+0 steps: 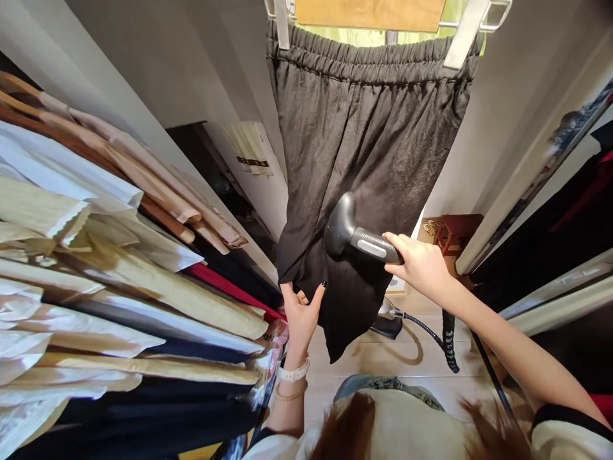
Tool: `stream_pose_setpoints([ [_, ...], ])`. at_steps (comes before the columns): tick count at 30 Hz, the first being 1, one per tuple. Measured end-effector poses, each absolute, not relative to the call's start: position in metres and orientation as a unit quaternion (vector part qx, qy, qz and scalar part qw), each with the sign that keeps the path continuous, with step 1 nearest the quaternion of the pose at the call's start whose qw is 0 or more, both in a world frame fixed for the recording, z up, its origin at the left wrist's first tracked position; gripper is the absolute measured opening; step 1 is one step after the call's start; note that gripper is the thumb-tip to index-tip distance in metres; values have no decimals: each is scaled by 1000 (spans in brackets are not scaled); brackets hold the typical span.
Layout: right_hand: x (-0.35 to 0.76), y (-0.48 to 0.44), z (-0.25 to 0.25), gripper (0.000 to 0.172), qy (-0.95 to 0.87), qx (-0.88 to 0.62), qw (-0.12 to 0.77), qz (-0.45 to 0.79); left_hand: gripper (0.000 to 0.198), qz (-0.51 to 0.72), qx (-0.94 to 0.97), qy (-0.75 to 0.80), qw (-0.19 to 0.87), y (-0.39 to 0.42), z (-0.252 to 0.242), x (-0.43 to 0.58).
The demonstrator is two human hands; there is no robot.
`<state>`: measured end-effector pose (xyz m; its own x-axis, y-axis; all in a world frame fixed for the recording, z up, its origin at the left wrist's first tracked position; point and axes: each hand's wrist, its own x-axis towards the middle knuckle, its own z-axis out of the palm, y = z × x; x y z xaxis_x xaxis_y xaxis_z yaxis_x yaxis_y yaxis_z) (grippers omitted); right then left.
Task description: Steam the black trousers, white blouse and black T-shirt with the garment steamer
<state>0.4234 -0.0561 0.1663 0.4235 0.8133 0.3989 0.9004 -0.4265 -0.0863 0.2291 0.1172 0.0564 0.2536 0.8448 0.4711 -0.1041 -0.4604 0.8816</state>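
A black crinkled garment with an elastic waistband [368,166] hangs from a metal clip hanger [378,16] in front of me. My right hand [421,265] grips the handle of a dark grey handheld garment steamer [357,233], whose head rests against the cloth. My left hand [301,316] is pinching the garment's lower edge [318,313] between fingers and thumb. A black coiled hose [431,332] runs down from the steamer area toward a dark base on the floor [387,326].
Racks of clothes in paper and plastic covers [110,255] fill the left side. A white wardrobe door or panel edge [527,172] stands at the right, with dark clothes beyond it. A tiled floor [383,364] lies below, with a small red stool [453,233] farther off.
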Motion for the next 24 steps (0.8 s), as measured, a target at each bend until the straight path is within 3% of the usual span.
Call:
stream_pose_setpoints([
  [8, 456, -53, 193, 58, -394, -805, 344, -280, 82, 511, 669, 237, 486, 116, 49, 230],
  [17, 406, -60, 77, 49, -347, -829, 427, -101, 87, 490, 646, 243, 533, 103, 46, 239],
  [24, 409, -48, 110, 50, -321, -772, 546, -54, 98, 461, 624, 225, 590, 95, 43, 248],
])
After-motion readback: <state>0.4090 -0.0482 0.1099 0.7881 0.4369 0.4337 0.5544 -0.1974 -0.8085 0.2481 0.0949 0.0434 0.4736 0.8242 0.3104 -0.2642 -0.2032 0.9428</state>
